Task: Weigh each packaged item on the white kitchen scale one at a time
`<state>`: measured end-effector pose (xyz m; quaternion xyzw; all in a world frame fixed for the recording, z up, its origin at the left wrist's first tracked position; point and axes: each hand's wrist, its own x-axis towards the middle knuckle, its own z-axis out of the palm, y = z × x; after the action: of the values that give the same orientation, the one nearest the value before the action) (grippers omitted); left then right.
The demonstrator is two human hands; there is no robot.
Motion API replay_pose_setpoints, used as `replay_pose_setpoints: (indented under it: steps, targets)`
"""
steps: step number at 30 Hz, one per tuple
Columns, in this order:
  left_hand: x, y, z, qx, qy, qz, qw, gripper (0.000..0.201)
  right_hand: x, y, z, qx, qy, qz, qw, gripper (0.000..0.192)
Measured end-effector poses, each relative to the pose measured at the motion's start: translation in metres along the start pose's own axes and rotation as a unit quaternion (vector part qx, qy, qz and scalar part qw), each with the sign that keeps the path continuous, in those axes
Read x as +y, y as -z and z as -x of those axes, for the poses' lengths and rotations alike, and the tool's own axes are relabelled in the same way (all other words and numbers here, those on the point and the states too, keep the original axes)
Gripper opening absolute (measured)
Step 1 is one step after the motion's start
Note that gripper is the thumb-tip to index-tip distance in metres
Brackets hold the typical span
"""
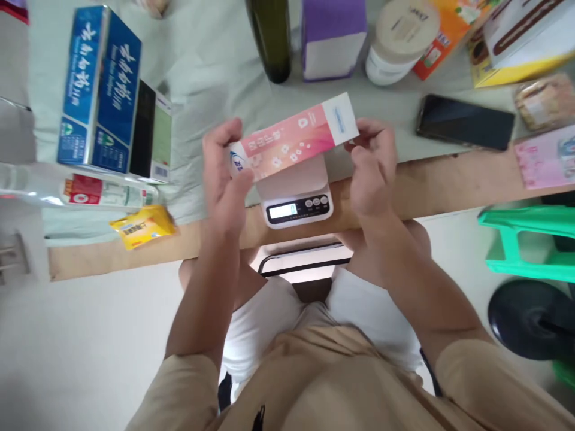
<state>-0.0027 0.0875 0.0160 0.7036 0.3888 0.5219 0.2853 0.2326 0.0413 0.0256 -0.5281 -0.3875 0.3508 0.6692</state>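
A long pink toothpaste box with white flowers and a white right end is held slantwise above a white digital kitchen scale. My left hand is closed around the box's left end, thumb in front and fingers behind. At the other end, the curled fingers of my right hand grip the white end near its lower corner. Most of the scale's pan is hidden under the box. The scale's display is lit, but its digits are too blurred to read.
Blue boxes, a clear bottle and a yellow packet lie at left. Behind are a dark green bottle, a purple box and a white jar. A phone lies right; a green stool stands below.
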Motion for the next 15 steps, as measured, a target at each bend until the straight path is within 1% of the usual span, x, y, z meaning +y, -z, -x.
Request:
replay_pose_setpoints:
  steps: [1,3,7,10,12,14,15]
  targets:
    - [-0.010,0.004,0.000,0.016,-0.004,0.039,0.999,0.071,0.003,-0.005,0.000,0.005,-0.017,0.013,1.000,0.020]
    - [-0.020,0.006,0.002,0.040,0.005,0.082,0.996,0.073,0.008,-0.006,0.003,0.014,-0.032,0.035,0.999,0.020]
    - [-0.017,-0.001,0.004,0.036,0.069,0.094,0.993,0.076,0.013,0.003,0.005,0.014,-0.004,0.046,0.999,0.021]
    - [-0.022,-0.003,0.002,0.024,0.094,0.112,0.989,0.087,0.013,0.003,0.003,0.027,0.005,0.058,0.998,0.019]
    - [-0.032,-0.001,0.001,0.005,0.087,0.133,0.987,0.088,0.013,0.000,0.002,0.033,0.008,0.068,0.997,0.016]
    - [-0.043,0.003,0.001,-0.007,0.054,0.153,0.987,0.078,0.012,-0.001,0.000,0.035,0.016,0.082,0.996,0.015]
    - [-0.047,0.005,0.001,0.002,0.031,0.157,0.987,0.074,0.012,-0.001,-0.002,0.036,0.021,0.086,0.995,0.015]
